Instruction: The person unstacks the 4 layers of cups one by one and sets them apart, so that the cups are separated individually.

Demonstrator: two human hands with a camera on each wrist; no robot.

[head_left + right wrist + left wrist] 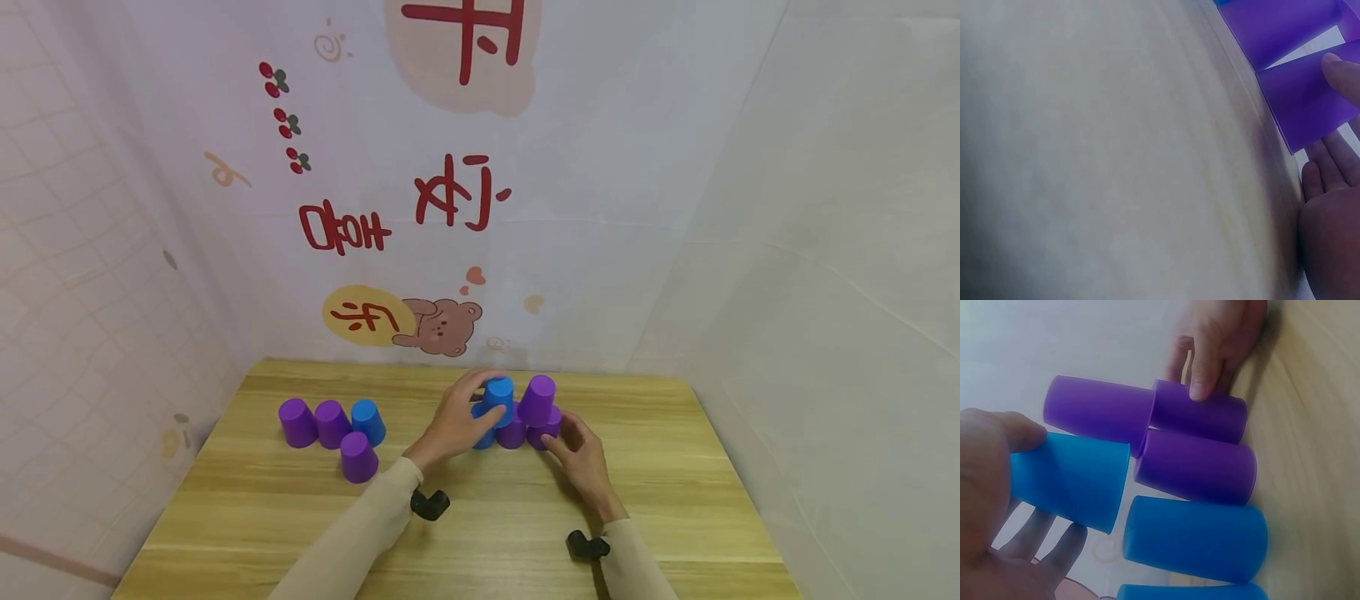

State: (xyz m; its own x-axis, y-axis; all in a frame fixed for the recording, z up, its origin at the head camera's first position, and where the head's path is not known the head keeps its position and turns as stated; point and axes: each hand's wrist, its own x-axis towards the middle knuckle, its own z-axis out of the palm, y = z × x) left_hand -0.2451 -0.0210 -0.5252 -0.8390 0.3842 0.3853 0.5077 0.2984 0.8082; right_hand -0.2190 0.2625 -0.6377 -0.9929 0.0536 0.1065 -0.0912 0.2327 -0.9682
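My left hand [456, 421] holds an upside-down blue cup [1075, 481] between thumb and fingers. In the left wrist view, that cup hangs slightly apart from the row below. The row has a blue cup [1194, 539], a middle purple cup [1200, 465] and an end purple cup [1200, 412]. Another blue cup [1191, 592] is cut off at the frame's bottom edge. An upper purple cup [537, 402] stands upside down on the two purple ones. My right hand [583, 462] grips the end purple cup low down, thumb on its near side, fingers on its far side.
To the left on the wooden table [480, 542] stand a purple cup [297, 423], a second purple cup [332, 425], a blue cup [368, 422] and a nearer purple cup [358, 457]. A printed white cloth [600, 208] hangs behind the table.
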